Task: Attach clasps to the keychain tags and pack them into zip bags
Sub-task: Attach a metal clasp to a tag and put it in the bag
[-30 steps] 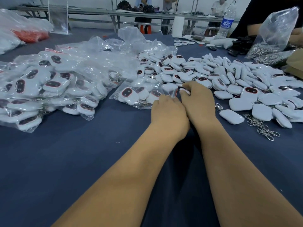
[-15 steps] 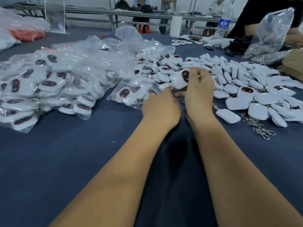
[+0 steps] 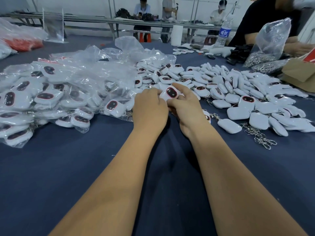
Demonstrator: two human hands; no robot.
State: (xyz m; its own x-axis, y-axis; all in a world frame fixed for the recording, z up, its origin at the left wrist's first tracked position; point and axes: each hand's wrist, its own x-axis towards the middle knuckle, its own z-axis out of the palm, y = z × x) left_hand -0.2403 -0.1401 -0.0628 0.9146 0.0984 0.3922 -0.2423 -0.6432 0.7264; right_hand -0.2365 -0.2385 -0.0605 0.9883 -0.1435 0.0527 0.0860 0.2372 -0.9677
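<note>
A white keychain tag [image 3: 171, 94] with a dark, red-rimmed oval face sits between my two hands over the blue table [image 3: 51, 176]. My right hand [image 3: 185, 106] grips it from the right, index finger over its top edge. My left hand [image 3: 150, 109] holds its left side with curled fingers. Whether a clasp is on it is hidden by my fingers. A heap of loose white tags [image 3: 238, 92] spreads to the right, with metal clasps [image 3: 260, 137] lying by its near edge. Filled zip bags [image 3: 44, 99] pile up on the left.
Another person's arms and a plastic bag of metal clasps [image 3: 267, 46] are at the far right beside a cardboard box [image 3: 300, 72]. A water bottle [image 3: 225, 31] and a white roll [image 3: 176, 35] stand at the table's far edge. Red goods in bags [image 3: 22, 43] lie far left.
Both hands came together on the table, then my right hand lifted a tag off the heap. Now the tag is lower, face up, with my left hand on it too.
</note>
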